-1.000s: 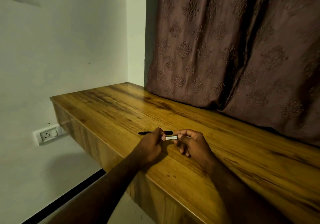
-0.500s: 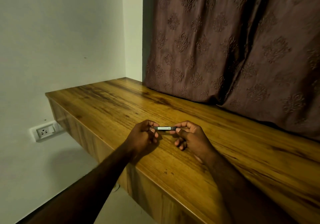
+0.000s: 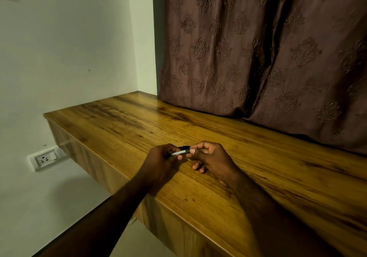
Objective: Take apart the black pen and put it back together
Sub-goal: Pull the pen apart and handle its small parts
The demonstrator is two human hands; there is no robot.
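Obs.: The person is holding the black pen (image 3: 180, 152) between both hands, just above the wooden table (image 3: 258, 177) and close to its front edge.

Left hand (image 3: 159, 158): it is gripping the pen's left end, with the fingers curled round it and the back of the hand facing the viewer. Its forearm is reaching in over the table's front edge.

Right hand (image 3: 213, 157): it is pinching the pen's right end between thumb and forefinger. The other fingers are hanging curled beneath, near the table top. I cannot tell whether they are touching it. Its forearm is lying along the table.

Pen: only a short length is showing in the gap between the hands, lying roughly level. It is dark, with a pale, shiny strip along the side facing the viewer. I cannot tell whether it is in one piece or in parts, because the hands are covering both ends.

Surroundings: A brown curtain (image 3: 258, 58) with an embossed motif is hanging at the back, its hem resting on the table. A white wall socket (image 3: 44, 159) is sitting on the pale wall (image 3: 69, 48), to the left of the table and below its top. A few small dark spots are showing on the table near the front edge.
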